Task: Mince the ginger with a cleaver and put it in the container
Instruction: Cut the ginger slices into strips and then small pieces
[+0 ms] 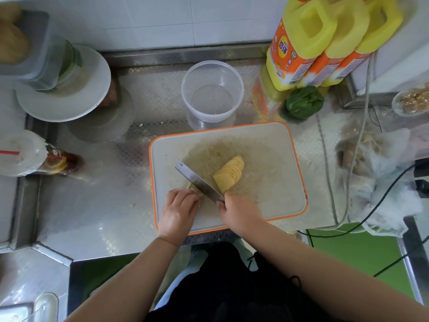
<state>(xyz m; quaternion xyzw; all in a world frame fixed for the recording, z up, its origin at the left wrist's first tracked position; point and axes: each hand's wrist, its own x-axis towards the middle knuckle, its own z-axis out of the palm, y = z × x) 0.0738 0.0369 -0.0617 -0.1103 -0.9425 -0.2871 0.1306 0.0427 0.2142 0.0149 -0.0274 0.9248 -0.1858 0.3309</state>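
Observation:
A beige cutting board with an orange rim (274, 201) lies on the steel counter. A fanned row of yellow ginger slices (229, 174) rests on its middle. My right hand (239, 210) grips the cleaver (197, 180) by the handle, blade angled up-left across the board. My left hand (180, 210) presses down a small ginger piece (191, 186) just left of the blade; most of that piece is hidden under my fingers. A clear round plastic container (212, 94) stands behind the board, holding only a few bits.
Three yellow oil jugs (325, 40) and a green pepper (304, 102) stand at the back right. Plastic bags (380, 173) and cables (343, 145) crowd the right. Stacked plates and tubs (62, 84) and a drink cup (34, 156) sit left.

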